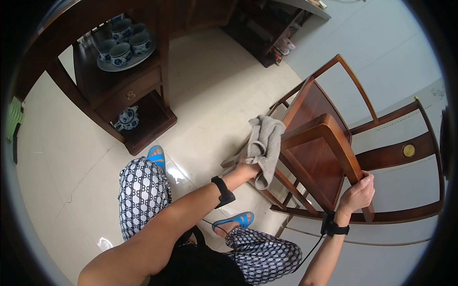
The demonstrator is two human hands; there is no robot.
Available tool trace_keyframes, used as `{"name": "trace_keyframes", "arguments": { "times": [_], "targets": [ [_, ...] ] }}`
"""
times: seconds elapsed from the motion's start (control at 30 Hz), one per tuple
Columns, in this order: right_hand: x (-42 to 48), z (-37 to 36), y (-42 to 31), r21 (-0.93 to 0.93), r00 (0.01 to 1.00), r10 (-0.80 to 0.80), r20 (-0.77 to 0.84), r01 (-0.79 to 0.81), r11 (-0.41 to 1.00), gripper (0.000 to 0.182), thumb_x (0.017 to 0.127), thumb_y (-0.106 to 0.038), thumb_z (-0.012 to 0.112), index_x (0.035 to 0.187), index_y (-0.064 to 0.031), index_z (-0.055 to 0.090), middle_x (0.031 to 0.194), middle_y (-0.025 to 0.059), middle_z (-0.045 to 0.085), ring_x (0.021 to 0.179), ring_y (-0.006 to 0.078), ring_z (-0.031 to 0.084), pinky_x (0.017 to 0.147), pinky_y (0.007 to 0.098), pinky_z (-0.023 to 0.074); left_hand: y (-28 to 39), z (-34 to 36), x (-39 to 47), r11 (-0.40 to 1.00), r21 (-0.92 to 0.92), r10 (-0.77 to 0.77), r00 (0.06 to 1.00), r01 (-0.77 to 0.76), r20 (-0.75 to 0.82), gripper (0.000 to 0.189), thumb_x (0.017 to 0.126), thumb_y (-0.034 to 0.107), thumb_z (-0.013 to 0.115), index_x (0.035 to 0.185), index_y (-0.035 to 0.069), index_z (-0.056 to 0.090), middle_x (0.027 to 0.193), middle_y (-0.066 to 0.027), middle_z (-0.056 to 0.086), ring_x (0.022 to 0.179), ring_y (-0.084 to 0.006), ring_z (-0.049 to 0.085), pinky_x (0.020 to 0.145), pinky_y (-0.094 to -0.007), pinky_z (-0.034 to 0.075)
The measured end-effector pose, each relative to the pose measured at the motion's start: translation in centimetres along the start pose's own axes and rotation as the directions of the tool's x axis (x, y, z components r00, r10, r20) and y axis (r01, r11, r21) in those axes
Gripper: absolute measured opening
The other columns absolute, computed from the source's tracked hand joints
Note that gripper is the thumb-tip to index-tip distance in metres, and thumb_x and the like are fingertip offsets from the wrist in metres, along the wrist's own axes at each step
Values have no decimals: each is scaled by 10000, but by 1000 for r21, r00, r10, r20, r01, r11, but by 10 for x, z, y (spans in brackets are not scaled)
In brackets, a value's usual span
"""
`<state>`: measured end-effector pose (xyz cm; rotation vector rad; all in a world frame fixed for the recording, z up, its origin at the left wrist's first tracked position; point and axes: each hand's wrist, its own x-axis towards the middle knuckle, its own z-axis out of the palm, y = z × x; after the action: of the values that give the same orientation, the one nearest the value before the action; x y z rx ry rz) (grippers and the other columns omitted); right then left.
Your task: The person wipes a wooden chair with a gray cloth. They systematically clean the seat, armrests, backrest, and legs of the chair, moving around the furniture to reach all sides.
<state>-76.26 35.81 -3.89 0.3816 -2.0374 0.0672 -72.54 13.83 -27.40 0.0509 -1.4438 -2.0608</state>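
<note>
My left hand [249, 169] grips a crumpled grey-beige cloth [266, 143], which hides most of the fingers. The cloth lies against the front of a reddish-brown wooden armchair [315, 103], beside the front end of its near armrest [338, 141]. Further back on that same armrest, my right hand [359, 191] is closed around the wood, close to the chair's backrest [393, 152]. A round gold-coloured inlay [408, 150] marks the backrest's middle slat. What touches the chair beneath the cloth is hidden.
On the left stands a dark wooden side cabinet [128, 91], with several blue-and-white cups [121, 54] on a plate [134, 65] and a teapot [128, 118] on its low shelf. A dark shelf unit [264, 32] is at the back. Pale tiles [207, 89] cover the floor.
</note>
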Motion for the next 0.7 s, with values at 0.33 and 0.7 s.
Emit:
{"name": "trace_keyframes", "arguments": {
  "times": [0.33, 0.7],
  "targets": [
    [1, 0, -1, 23, 1000, -16, -11, 16, 1000, 435, 1007, -280, 276, 843, -105, 640, 736, 58, 631, 689, 282, 585, 696, 389, 452, 41, -6, -15, 801, 594, 145, 987, -76, -69, 661, 775, 210, 717, 1337, 2, 438, 1306, -250, 461, 1222, -424, 460, 1043, -483, 401],
    [4, 0, -7, 26, 999, -35, -26, 36, 999, 416, 1002, -252, 290, 838, -96, 638, 725, 52, 622, 680, 280, 580, 698, 384, 451, 149, 54, 54, 565, 744, 500, 865, -358, 37, 616, 677, 219, 775, 1166, -50, 515, 1112, -241, 501, 1032, -405, 508, 881, -480, 445]
  ]
}}
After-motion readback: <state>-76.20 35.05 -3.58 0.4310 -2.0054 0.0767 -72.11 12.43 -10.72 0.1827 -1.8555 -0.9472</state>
